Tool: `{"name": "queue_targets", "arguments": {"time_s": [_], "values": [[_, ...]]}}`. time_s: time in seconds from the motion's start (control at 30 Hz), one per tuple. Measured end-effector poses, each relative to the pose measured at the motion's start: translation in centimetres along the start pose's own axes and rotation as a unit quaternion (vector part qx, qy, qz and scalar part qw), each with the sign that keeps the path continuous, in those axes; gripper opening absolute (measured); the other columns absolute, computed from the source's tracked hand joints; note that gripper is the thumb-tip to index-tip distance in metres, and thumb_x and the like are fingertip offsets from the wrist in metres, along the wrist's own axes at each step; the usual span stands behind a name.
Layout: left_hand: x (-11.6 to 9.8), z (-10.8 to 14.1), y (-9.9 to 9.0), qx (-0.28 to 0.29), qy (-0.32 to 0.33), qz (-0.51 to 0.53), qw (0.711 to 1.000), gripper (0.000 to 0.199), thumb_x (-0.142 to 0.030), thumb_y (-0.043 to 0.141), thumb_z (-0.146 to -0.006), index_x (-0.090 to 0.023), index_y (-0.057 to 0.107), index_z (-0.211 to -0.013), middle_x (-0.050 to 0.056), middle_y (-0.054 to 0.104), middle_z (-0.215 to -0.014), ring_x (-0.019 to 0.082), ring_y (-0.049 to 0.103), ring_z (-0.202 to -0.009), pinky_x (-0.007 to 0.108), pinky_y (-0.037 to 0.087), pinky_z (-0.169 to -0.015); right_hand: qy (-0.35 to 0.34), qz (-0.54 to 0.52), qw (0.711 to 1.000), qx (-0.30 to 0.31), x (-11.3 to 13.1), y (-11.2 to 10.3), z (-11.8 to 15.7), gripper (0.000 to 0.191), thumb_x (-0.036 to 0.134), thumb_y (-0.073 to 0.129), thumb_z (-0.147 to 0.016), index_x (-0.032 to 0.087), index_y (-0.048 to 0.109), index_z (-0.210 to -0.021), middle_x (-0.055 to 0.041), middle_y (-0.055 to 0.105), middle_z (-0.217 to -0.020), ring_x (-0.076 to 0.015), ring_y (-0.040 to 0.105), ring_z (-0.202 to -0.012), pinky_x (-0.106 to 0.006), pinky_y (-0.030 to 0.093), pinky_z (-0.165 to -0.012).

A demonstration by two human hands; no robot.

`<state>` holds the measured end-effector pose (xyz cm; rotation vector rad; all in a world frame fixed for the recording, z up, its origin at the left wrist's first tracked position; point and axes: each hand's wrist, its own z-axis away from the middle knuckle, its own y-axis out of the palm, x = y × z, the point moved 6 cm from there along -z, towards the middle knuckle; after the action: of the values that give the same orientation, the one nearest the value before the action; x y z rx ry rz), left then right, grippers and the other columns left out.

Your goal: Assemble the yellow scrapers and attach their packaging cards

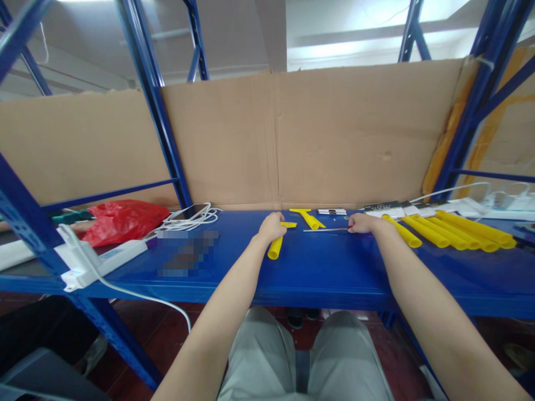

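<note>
My left hand [272, 226] is closed on a yellow T-shaped plastic piece. Its tube [275, 248] points toward me, and a flat bar pokes out right of my fingers. A second yellow T-shaped piece [308, 218] lies on the blue shelf [317, 262] between my hands, slightly farther back. In my closed right hand [361, 223] is a thin metal tool [326, 230] with a bit of red at the grip. The tool's shaft points left, near the second piece; its exact kind is unclear, and my fingers hide its handle.
Several yellow tubes [455, 234] lie in a row at right, before white power strips [472, 208]. A small black-and-white item [332, 211] is at the back. Left are white cables [188, 218], a red plastic bag [125, 221] and a power strip [112, 259]. Cardboard [334, 139] walls the rear.
</note>
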<state>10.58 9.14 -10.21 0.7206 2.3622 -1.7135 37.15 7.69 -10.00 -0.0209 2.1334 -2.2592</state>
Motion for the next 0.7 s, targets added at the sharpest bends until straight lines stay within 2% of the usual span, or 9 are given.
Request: {"name": "queue_targets", "arguments": {"time_s": [0.13,0.3,0.4,0.57,0.7], "values": [[-0.8,0.0,0.8,0.036,0.064,-0.023,0.997,0.024,-0.006,0.054,-0.072,-0.017,0.068,-0.087,0.007,0.069,-0.098,0.021,0.063,-0.095,0.027,0.046,-0.084,-0.007,-0.01,1.0,-0.002,0.0,0.2,-0.4,0.016,0.019,0.057,-0.077,0.017,0.071,-0.085,-0.0087,0.071,-0.087,-0.0221,0.065,-0.084,-0.03,0.047,-0.073],[-1.2,0.2,1.0,0.049,0.093,-0.036,0.994,0.017,-0.015,0.055,-0.076,-0.017,0.07,-0.084,0.008,0.07,-0.095,0.022,0.064,-0.091,0.028,0.047,-0.084,-0.018,-0.003,1.0,-0.01,0.1,0.4,-1.1,0.016,0.022,0.058,-0.077,0.018,0.07,-0.087,-0.0083,0.07,-0.09,-0.0218,0.064,-0.085,-0.029,0.047,-0.073],[-1.3,0.3,1.1,0.058,0.095,-0.035,0.993,0.017,-0.019,0.055,-0.079,-0.017,0.07,-0.085,0.009,0.07,-0.097,0.022,0.064,-0.094,0.028,0.046,-0.085,-0.015,0.005,1.0,-0.008,0.2,0.7,-1.5,0.022,0.023,0.057,-0.078,0.016,0.069,-0.095,-0.0108,0.07,-0.097,-0.023,0.064,-0.089,-0.03,0.046,-0.076],[-1.3,0.1,1.5,0.068,0.071,-0.026,0.995,0.024,-0.023,0.048,-0.087,-0.014,0.07,-0.091,0.011,0.069,-0.104,0.024,0.063,-0.1,0.03,0.046,-0.086,-0.015,0.001,1.0,-0.006,0.5,1.3,-2.3,0.032,0.022,0.052,-0.08,0.016,0.065,-0.109,-0.0132,0.065,-0.115,-0.025,0.059,-0.107,-0.032,0.044,-0.086],[-1.4,-0.1,1.9,0.071,0.07,0.013,0.995,0.026,-0.022,0.046,-0.089,-0.014,0.069,-0.097,0.011,0.067,-0.112,0.022,0.062,-0.103,0.026,0.046,-0.086,0.007,-0.028,0.998,-0.052,0.6,0.7,-2.4,0.035,0.022,0.042,-0.086,0.016,0.063,-0.113,-0.014,0.064,-0.118,-0.0254,0.057,-0.111,-0.034,0.043,-0.089]]}}
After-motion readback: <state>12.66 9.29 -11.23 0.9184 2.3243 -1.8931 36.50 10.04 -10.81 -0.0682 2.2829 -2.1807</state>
